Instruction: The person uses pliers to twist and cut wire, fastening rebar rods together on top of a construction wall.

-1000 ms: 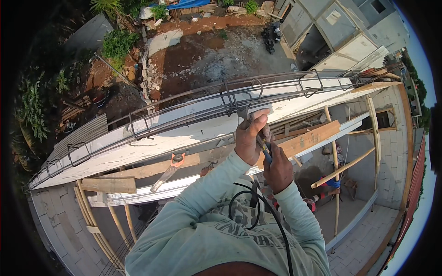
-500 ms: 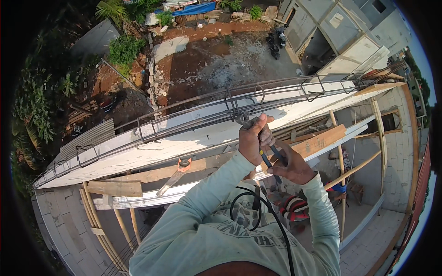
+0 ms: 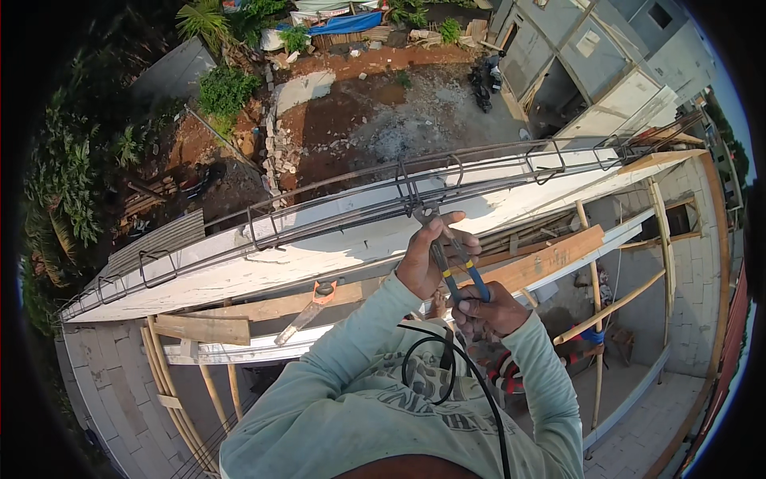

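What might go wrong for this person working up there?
Pinching: the left hand is close to the head of the pincers, so a finger might get nipped.
Falling: the saw lies across the plank with no visible tie; a knock might drop it, perhaps near the person in red and black stripes below.
Snagging: the black cord loops below the pincers and might catch.

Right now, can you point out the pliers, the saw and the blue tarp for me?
Pliers [image 3: 477,278]: head view, on the blue handle.
Saw [image 3: 301,319]: head view, on the blade.
Blue tarp [image 3: 348,24]: head view, middle of the sheet.
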Demonstrator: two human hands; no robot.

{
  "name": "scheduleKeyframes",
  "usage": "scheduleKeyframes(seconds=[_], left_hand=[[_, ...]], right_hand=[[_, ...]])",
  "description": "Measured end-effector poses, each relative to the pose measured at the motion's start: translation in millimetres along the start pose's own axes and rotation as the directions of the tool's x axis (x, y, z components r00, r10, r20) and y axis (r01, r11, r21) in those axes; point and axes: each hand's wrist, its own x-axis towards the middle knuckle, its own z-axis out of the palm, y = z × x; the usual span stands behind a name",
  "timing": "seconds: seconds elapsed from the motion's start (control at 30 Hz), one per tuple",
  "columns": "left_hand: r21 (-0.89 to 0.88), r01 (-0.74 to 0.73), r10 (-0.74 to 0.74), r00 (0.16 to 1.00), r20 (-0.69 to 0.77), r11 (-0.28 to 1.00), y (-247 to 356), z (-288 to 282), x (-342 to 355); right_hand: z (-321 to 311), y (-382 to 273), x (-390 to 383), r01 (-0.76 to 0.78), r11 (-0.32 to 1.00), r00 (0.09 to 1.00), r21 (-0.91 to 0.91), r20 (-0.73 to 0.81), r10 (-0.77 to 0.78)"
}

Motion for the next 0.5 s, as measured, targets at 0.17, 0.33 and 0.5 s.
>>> scheduleKeyframes(seconds=[0.17, 0.33, 0.5], left_hand=[[-0.025, 0.088, -0.083, 0.985, 0.153, 0.996, -9, -2, 13], [0.019, -0.030, 0.032, 0.996, -0.088, 0.999, -11, 17, 13], [-0.023, -0.088, 0.084, 0.986, -0.141, 0.996, -17, 24, 18]], right_hand=[[-25, -1, 6, -0.164, 0.936, 0.929, 0.312, 0.367, 0.041], [-13, -15, -11, 0.135, 0.855, 0.967, -0.500, -0.120, -0.223], [40, 7, 0, -0.250, 0.138, 0.588, -0.958, -0.264, -0.765]])
